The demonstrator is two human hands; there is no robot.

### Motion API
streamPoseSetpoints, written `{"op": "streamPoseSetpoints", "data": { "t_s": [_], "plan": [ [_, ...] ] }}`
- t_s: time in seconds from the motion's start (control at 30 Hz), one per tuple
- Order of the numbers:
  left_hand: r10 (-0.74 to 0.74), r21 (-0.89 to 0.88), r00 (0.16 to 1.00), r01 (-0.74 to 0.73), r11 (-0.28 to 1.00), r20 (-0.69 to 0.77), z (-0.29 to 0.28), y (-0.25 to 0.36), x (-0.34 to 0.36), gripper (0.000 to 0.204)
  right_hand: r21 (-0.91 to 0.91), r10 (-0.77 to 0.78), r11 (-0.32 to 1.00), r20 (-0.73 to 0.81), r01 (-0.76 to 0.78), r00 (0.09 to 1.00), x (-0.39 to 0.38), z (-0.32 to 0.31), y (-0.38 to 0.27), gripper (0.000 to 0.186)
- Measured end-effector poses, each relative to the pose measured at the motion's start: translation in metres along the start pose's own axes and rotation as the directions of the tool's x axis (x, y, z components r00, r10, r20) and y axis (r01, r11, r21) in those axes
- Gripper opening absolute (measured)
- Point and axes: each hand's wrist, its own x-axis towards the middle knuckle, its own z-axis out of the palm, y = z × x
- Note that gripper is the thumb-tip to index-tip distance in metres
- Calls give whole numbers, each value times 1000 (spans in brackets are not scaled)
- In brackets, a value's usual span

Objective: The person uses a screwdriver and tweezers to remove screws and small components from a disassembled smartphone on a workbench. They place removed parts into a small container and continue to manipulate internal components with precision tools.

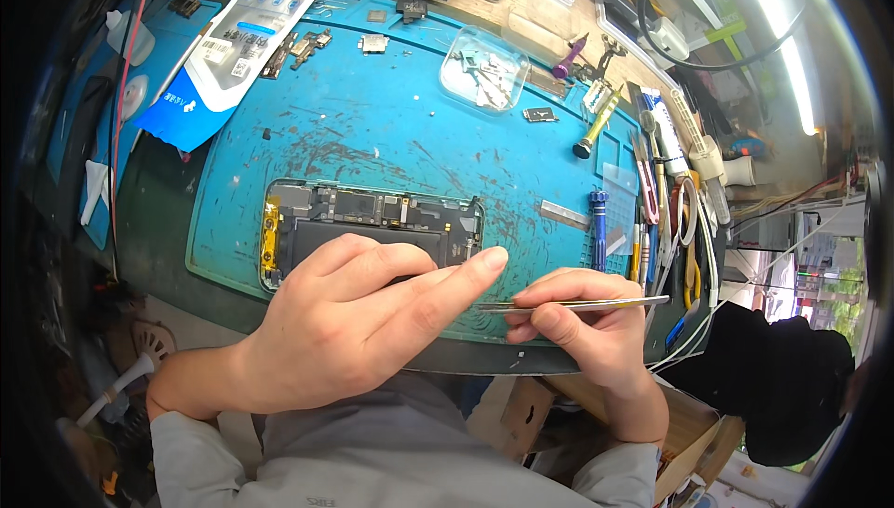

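An opened smartphone (361, 208), showing its battery and internal boards, lies on the blue work mat (317, 149). My left hand (358, 322) lies across its lower part, index finger stretched out past the phone's right end, other fingers partly bent; its thumb and whatever the fingertips touch underneath are hidden. To the right, my right hand (577, 331) pinches metal tweezers (624, 302) held nearly level, their tips near my left index finger and partly hard to make out.
A clear box of small parts (482, 70), a blue-white package (228, 61), loose components (374, 43) and a yellow-green screwdriver (596, 121) lie toward the back. Tools and cables (689, 182) crowd the right edge, with a blue screwdriver (598, 229) nearer. A black cloth-like object (764, 387) sits at lower right.
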Motion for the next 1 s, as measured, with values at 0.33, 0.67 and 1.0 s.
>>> {"op": "streamPoseSetpoints", "data": {
  "t_s": [0.33, 0.67, 1.0],
  "plan": [
    [0, 1, 1000, 0, 1000, -5, 1, 1, 0, 66, -62, 24, 998, -7, -24, 1000, 3, 2, 4, 18],
    [2, -2, 1000, -2, 1000, 0, 1, 0, 1, 67, -54, -3, 999, 15, 3, 1000, 7, 3, 1, 17],
    [0, 9, 1000, 0, 1000, -3, 1, 1, 1, 67, -113, -58, 992, 31, 61, 998, 8, 3, 4, 17]
  ]
}}
